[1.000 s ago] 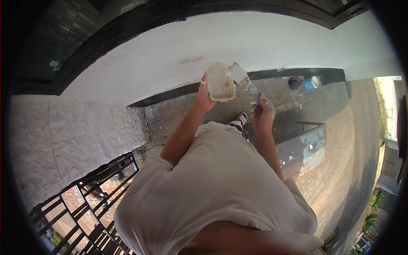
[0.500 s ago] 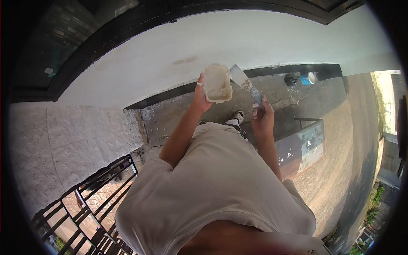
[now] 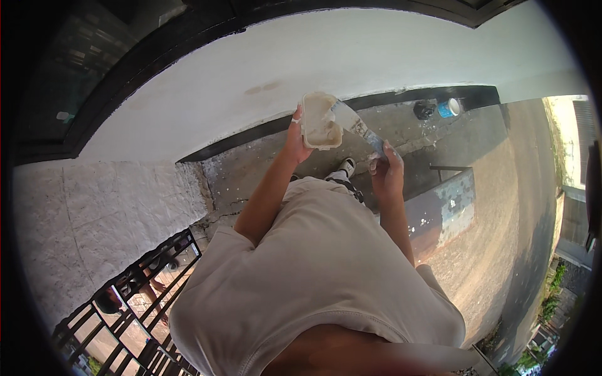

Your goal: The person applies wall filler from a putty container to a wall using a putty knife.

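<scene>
My left hand (image 3: 297, 139) grips a small off-white rectangular tub (image 3: 320, 122) by its left side, fingers out of sight around it. Pale paste, like filler, coats the inside of the tub. In my right hand (image 3: 387, 169) is a putty knife (image 3: 360, 127), closed around its handle and pointing up and to the left. The knife's wide blade, smeared with paste, reaches the tub's right rim. White smears mark the fingers of both hands.
Ahead stands a white wall (image 3: 401, 53) with a dark base strip. A blue-and-white bucket (image 3: 449, 108) and a black bag (image 3: 424, 110) sit by it. A dark metal panel (image 3: 448, 210) is at right, a black railing (image 3: 135, 301) at lower left with a person behind it.
The putty knife's blade has tilted lower and moved in over the tub's right edge. A person has come into sight behind the railing.
</scene>
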The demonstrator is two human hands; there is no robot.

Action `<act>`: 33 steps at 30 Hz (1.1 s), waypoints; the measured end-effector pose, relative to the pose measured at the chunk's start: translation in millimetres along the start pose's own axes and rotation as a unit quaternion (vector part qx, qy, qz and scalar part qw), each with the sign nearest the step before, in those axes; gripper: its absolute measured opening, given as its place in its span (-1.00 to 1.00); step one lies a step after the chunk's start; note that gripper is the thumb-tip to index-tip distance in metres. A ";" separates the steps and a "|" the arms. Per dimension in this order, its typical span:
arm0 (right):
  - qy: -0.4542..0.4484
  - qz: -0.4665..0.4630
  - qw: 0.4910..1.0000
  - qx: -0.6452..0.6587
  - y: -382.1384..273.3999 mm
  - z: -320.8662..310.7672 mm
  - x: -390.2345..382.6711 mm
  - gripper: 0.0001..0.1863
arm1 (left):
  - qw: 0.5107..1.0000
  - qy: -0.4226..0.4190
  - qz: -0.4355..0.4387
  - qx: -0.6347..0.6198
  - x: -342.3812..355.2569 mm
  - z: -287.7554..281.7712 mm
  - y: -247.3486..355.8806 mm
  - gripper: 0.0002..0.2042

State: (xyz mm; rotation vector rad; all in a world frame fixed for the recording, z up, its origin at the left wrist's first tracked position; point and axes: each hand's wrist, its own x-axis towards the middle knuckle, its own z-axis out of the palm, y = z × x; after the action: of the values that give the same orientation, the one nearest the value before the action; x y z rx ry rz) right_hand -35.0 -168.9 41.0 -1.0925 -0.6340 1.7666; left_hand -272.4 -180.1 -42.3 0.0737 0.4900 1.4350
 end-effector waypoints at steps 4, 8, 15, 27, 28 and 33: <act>-0.018 -0.013 1.000 0.014 -8.3 2.8 -5.8 -0.76 | 1.000 0.003 -0.002 0.006 1.8 10.1 -3.5 -0.31; -0.002 -0.055 0.993 -0.104 -4.0 -0.5 -3.3 -0.75 | 1.000 -0.009 -0.004 0.022 6.0 16.4 -5.8 -0.31; -0.010 -0.104 0.982 -0.158 -20.0 14.5 -16.0 -0.74 | 1.000 -0.022 -0.005 0.006 5.6 19.4 -9.7 -0.34; 0.002 -0.061 0.989 -0.137 -0.8 10.0 -4.6 -0.74 | 1.000 0.018 0.012 -0.001 -7.1 22.5 -6.6 -0.32; -0.006 -0.059 0.990 -0.131 -7.4 15.7 -8.7 -0.75 | 1.000 0.024 0.012 -0.001 -7.9 21.6 -7.2 -0.32; -0.068 -0.090 0.993 -0.018 -24.0 17.4 -14.8 -0.76 | 0.999 0.021 0.035 -0.010 -6.7 16.8 -4.1 -0.31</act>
State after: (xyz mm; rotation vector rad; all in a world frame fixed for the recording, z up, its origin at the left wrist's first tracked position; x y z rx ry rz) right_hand -37.3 -171.2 74.0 -0.9146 -0.8245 1.6868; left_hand -262.8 -183.1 -26.7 0.0445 0.5117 1.5133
